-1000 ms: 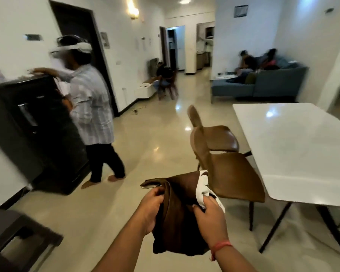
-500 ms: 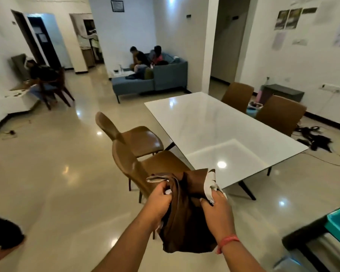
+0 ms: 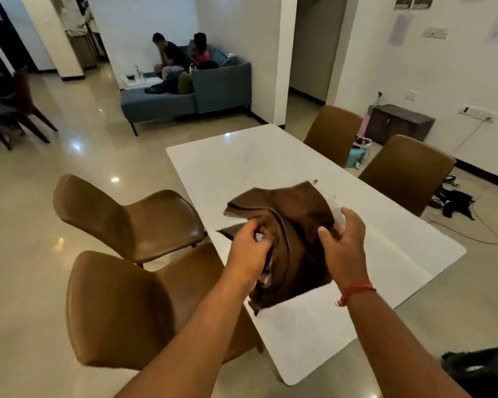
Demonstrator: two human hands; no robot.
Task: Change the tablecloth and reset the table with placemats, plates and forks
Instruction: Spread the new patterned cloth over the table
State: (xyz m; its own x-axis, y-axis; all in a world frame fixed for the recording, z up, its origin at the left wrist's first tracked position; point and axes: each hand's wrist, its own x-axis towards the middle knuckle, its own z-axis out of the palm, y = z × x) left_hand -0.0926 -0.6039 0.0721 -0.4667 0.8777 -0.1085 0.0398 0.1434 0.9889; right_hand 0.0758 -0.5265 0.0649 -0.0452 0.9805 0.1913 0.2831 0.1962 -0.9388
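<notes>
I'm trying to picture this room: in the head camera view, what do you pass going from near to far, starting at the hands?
Left hand and right hand gripping the folded brown cloth → bare glossy white rectangular table → grey-blue fabric sofa with people seated → white back wall.

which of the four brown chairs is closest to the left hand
The near chair on the table's left side, right beneath the left hand and forearm. The second left chair sits farther back; the other two stand across the white table.
</notes>
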